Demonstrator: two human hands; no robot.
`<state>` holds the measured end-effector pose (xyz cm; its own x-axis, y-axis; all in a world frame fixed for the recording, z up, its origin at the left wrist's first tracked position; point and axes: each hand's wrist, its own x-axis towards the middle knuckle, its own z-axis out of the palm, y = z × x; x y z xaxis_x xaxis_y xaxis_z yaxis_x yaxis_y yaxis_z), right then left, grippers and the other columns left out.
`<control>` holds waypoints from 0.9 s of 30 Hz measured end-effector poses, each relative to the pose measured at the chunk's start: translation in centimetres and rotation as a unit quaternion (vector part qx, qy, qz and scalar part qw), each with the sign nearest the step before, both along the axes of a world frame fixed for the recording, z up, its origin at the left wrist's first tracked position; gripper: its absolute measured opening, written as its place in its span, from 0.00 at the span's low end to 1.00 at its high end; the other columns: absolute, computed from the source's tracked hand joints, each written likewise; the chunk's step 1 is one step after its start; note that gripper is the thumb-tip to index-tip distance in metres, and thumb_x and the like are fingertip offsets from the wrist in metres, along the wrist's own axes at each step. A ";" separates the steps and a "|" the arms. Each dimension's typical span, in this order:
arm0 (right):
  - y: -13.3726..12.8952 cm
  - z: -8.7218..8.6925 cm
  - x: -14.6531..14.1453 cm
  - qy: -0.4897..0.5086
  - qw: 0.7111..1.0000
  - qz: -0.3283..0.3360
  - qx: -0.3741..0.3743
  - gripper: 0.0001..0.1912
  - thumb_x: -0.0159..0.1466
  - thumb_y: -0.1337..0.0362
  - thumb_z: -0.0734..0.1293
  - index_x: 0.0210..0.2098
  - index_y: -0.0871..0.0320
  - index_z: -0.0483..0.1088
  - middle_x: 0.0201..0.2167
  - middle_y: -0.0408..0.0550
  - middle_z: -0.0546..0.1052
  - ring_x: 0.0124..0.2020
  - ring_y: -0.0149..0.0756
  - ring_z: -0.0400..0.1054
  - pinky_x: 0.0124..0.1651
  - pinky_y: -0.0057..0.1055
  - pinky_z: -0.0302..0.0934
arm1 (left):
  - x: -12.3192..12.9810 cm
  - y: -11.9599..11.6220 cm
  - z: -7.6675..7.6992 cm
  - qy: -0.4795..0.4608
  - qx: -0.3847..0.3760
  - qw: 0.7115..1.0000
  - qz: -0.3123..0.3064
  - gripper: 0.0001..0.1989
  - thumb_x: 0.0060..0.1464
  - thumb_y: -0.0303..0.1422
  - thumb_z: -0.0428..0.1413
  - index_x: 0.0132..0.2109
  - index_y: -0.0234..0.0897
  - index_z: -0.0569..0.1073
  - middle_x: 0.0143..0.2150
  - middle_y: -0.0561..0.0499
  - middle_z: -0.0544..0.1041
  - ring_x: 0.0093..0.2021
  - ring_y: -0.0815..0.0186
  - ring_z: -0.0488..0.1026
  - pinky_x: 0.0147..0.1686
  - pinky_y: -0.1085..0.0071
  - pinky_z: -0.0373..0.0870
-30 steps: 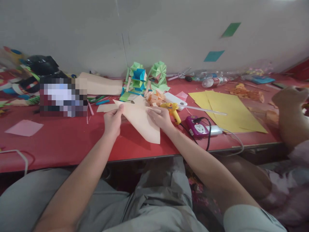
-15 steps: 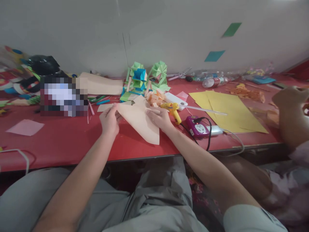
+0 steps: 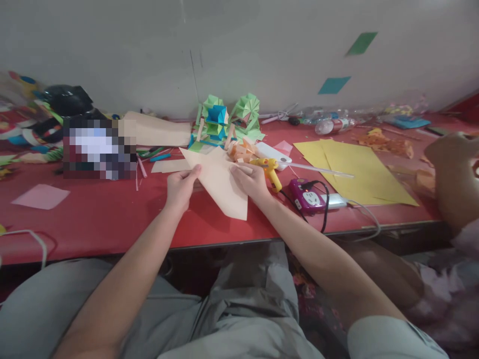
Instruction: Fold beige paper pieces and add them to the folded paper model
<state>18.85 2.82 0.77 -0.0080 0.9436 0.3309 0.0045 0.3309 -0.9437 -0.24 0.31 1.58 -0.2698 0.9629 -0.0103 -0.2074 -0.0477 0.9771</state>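
Now holding a cream paper sheet in both hands over the red tabletop, with one corner pointing away to the far left and another hanging toward the near edge. Pinching the sheet's left side with the left hand — thumb laid on the upper face, just inside the edge, with the far-left corner jutting out beyond the thumb tip. Cannot tell how the left hand's other fingers press, being largely hidden around the paper's underside. Gripping the right side with the right hand, with fingertips gathered close together against the paper; cannot see exactly where the right thumb sits. Leaving the middle of the sheet bare between the hands, with the hanging corner well apart from both sets of fingertips.

Working close to a yellow hot glue gun — just beyond the right hand, with a clear glue stick running from its back over yellow paper sheets. Facing, farther off, an orange folded-paper piece, a blue folded-paper piece and green pleated paper ornaments. Sharing the tabletop's right end with another person's arm.
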 end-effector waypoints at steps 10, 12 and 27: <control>0.3 -0.8 0.1 0.007 0.999 -0.040 0.001 0.18 0.57 0.48 0.71 0.31 0.59 0.77 0.28 0.46 0.77 0.30 0.34 0.68 0.31 0.30 0.62 | 0.8 -0.7 -0.3 0.058 -0.030 0.996 -0.055 0.21 0.45 0.50 0.65 0.28 0.33 0.77 0.24 0.47 0.78 0.25 0.59 0.77 0.30 0.61 0.77; 0.3 -0.8 0.2 0.012 0.999 -0.049 0.001 0.18 0.57 0.48 0.71 0.32 0.58 0.77 0.29 0.46 0.77 0.31 0.35 0.69 0.32 0.31 0.63 | 0.8 -0.8 -0.1 0.050 -0.017 0.994 -0.095 0.21 0.44 0.49 0.66 0.30 0.33 0.78 0.27 0.47 0.79 0.28 0.59 0.78 0.33 0.61 0.78; -0.3 0.2 0.2 0.065 0.995 -0.076 -0.020 0.20 0.57 0.46 0.69 0.30 0.58 0.73 0.27 0.47 0.75 0.27 0.34 0.67 0.27 0.30 0.61 | 1.1 -1.0 -0.3 0.086 -0.006 0.981 -0.175 0.19 0.41 0.46 0.70 0.27 0.35 0.76 0.27 0.45 0.79 0.25 0.61 0.77 0.28 0.65 0.77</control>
